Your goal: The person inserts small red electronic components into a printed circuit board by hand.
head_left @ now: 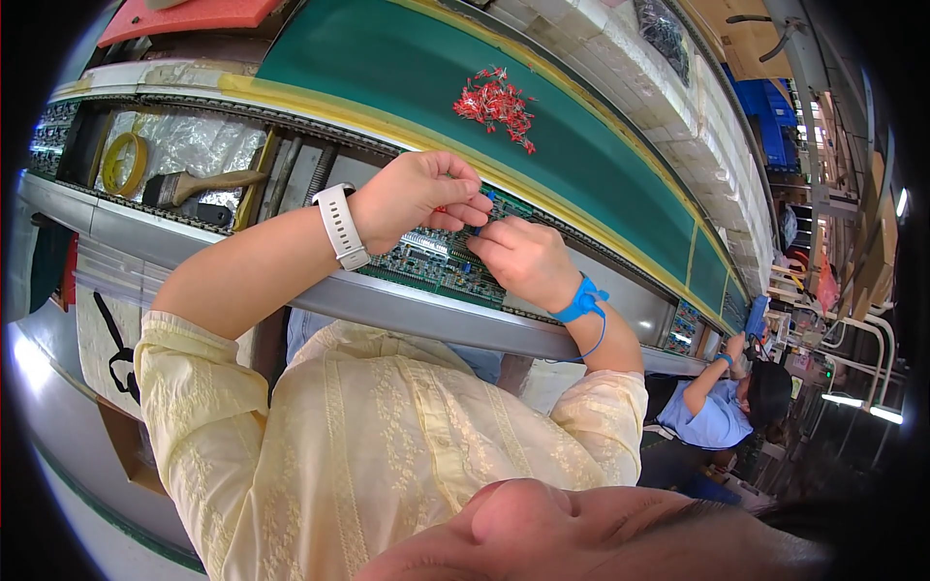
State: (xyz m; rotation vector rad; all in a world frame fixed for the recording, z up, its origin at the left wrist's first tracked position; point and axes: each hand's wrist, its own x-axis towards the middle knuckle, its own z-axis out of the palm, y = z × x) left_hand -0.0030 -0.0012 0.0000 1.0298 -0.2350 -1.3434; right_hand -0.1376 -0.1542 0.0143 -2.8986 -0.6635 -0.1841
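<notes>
A green circuit board (450,261) crowded with small parts lies in the conveyor track in front of me. Over its far left part is my left hand (431,201), its fingers curled and pinched together. A bit of red shows between them and looks like one of the small red components. My right hand (528,257) is lowered to the board's right side, thumb and fingers closed close to its surface. Whatever those fingertips hold, if anything, is hidden. Beyond both hands, a loose pile of small red components with thin leads (494,107) rests on the green mat (387,58).
Left along the track, a brush (208,184) and a yellow tape roll (124,163) lie on clear plastic. A metal rail (387,298) runs between me and the board. White foam blocks (668,107) line the far side. At right, another person in blue (707,412) works at the line.
</notes>
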